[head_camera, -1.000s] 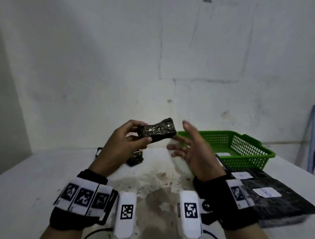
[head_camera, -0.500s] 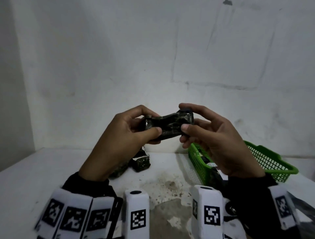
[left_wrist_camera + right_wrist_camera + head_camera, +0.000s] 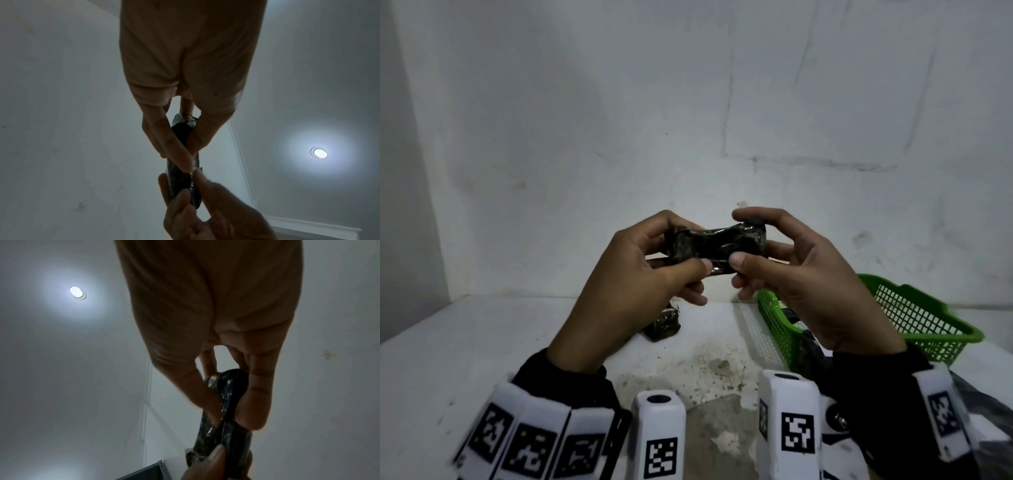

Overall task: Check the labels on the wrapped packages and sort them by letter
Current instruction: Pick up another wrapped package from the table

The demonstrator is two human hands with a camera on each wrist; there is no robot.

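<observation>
Here, left hand [image 3: 630,284] and right hand [image 3: 804,291] pinching dark wrapped package [image 3: 717,243], label unseen

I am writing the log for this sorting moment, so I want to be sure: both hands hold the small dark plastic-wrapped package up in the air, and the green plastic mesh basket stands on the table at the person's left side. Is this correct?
Not quite. The green plastic mesh basket stands at the person's right side, behind the right hand, as the head view shows. The rest holds: the left hand and the right hand both hold the small dark plastic-wrapped package in the air above the table.
</observation>
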